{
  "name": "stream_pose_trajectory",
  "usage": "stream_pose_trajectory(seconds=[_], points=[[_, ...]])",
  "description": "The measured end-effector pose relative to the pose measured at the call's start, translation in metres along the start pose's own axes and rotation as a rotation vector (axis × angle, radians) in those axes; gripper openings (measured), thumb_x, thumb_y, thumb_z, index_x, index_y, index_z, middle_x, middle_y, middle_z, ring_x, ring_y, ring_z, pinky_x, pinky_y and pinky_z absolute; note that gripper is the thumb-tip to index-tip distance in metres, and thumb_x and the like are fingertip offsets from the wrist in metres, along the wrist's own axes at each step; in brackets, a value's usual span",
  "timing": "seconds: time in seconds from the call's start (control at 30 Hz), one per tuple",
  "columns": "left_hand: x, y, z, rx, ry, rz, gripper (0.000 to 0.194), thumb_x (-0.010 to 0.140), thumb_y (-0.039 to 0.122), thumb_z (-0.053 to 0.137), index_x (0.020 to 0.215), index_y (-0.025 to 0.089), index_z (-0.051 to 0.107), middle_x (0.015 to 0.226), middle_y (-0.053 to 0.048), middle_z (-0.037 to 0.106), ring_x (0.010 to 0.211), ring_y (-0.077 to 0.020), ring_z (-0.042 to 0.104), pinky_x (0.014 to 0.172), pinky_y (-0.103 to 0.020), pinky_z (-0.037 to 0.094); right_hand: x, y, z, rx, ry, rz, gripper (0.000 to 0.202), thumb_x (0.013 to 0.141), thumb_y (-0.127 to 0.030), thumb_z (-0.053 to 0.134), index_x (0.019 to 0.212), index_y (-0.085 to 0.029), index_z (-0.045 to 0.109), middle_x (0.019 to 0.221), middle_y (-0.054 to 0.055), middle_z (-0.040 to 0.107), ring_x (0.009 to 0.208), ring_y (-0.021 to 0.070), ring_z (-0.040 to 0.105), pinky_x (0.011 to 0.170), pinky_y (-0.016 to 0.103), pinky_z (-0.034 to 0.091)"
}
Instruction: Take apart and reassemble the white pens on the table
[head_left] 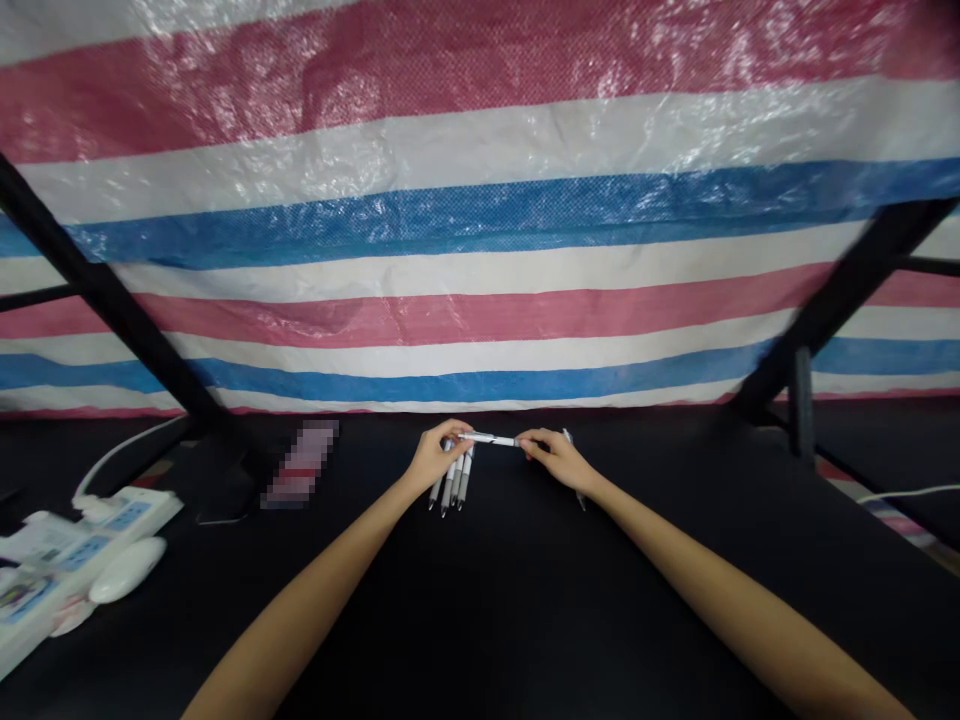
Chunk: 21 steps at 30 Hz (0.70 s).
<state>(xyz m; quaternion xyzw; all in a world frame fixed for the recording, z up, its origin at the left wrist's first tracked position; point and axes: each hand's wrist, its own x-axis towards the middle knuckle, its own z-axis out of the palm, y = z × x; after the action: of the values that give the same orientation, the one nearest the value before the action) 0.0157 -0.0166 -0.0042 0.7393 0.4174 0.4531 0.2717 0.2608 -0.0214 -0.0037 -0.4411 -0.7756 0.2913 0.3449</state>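
Observation:
A white pen (493, 439) is held level between my two hands, above the black table (480, 610). My left hand (437, 452) pinches its left end, and my right hand (553, 455) pinches its right end. Several white and grey pens (454, 482) lie side by side just under and beside my left hand, their upper ends partly covered by it. Another pen (581, 500) lies under my right hand, mostly hidden, with its tip showing below the wrist.
At the left are a white power strip (142, 510) with plugs and cable, and a white rounded object (129, 570). A pixelated pink item (304, 465) lies nearby. Black frame bars (832, 290) flank a striped sheet (480, 220) behind the table.

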Motion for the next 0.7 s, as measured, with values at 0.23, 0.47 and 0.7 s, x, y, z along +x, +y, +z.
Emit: stream_pose_trajectory(seconds=[0.23, 0.47, 0.7], points=[[0.0024, 0.0018, -0.0012, 0.165, 0.02, 0.075, 0.023, 0.083, 0.031, 0.052, 0.067, 0.017, 0.062, 0.075, -0.004, 0.063, 0.076, -0.0174, 0.057, 0.072, -0.029, 0.043, -0.0006, -0.0045, -0.0013, 0.027, -0.017, 0.005, 0.028, 0.084, -0.038, 0.048, 0.092, -0.017, 0.066, 0.083, 0.006, 0.066, 0.081, 0.0204, 0.058, 0.076, 0.033, 0.042], [0.0025, 0.0012, -0.0005, 0.124, 0.017, 0.104, 0.013, 0.076, 0.029, 0.063, 0.083, 0.018, 0.061, 0.086, -0.004, 0.062, 0.082, -0.0176, 0.057, 0.074, -0.029, 0.043, -0.0002, -0.0064, -0.0016, 0.076, -0.005, -0.001, 0.027, 0.084, -0.037, 0.05, 0.091, -0.017, 0.066, 0.082, 0.005, 0.066, 0.078, 0.0183, 0.059, 0.074, 0.031, 0.043], [0.0029, 0.0, 0.0001, 0.144, -0.024, 0.125, 0.015, 0.08, 0.03, 0.058, 0.073, 0.017, 0.061, 0.082, -0.005, 0.061, 0.082, -0.0176, 0.056, 0.075, -0.03, 0.043, -0.0007, -0.0068, -0.0018, 0.092, -0.009, 0.002, 0.026, 0.083, -0.035, 0.051, 0.092, -0.017, 0.066, 0.088, 0.006, 0.067, 0.082, 0.0192, 0.06, 0.077, 0.032, 0.044]])
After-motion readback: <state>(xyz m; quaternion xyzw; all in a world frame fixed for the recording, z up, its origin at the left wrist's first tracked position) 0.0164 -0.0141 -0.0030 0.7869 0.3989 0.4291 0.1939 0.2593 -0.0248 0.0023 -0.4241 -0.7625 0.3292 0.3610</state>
